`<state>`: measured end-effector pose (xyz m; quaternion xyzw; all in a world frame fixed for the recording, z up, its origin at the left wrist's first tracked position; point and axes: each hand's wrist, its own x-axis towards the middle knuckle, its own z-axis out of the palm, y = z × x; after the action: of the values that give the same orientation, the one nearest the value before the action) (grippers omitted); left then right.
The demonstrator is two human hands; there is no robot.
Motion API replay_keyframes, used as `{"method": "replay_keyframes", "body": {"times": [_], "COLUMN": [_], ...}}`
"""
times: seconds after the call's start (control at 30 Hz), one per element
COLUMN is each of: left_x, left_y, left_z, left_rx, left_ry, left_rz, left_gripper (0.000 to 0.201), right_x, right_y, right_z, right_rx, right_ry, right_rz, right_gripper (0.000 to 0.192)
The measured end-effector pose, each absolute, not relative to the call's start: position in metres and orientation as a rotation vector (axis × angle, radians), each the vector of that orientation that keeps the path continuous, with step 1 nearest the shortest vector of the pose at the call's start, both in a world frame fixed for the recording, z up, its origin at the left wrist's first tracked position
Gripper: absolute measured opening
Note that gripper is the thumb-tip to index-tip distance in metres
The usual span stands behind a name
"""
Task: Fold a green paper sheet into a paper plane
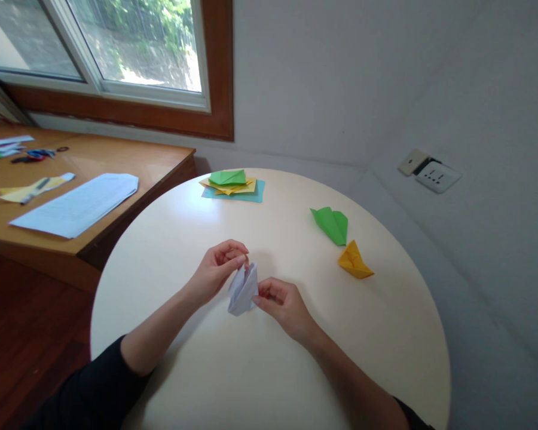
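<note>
A folded piece of white paper (pixel 242 290) is held just above the round table between my two hands. My left hand (pixel 222 266) pinches its upper end, thumb against fingers. With thumb and fingers closed, my right hand (pixel 281 303) grips the paper's right edge. Creases and overlapping flaps show on the paper's near side; its far side is hidden. To the right lie a green folded paper plane (pixel 333 224) and a yellow folded paper boat (pixel 355 261), both apart from my hands.
On the round white table (pixel 269 370), a stack of coloured paper (pixel 235 185) lies at the far edge. A wooden desk (pixel 161 156) at left bears white sheets (pixel 78 206), a pen (pixel 34 190) and scissors (pixel 38 154). The wall (pixel 314 77) with a socket (pixel 438 175) borders the right.
</note>
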<state>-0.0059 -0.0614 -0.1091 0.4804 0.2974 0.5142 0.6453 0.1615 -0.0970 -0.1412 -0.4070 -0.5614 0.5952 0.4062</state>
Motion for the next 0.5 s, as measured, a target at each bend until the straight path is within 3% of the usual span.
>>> {"method": "replay_keyframes", "body": {"times": [0.5], "left_x": [-0.0081], "left_y": [-0.0611], "left_z": [-0.1098], "left_rx": [1.277], "left_ry": [0.84], "left_rz": [1.236], "left_gripper": [0.02], "right_x": [0.1607], "right_y": [-0.0979], "right_z": [-0.1414], "right_rx": [-1.04], "right_ry": [-1.405], "right_rz": [1.452], "right_gripper": [0.025]}}
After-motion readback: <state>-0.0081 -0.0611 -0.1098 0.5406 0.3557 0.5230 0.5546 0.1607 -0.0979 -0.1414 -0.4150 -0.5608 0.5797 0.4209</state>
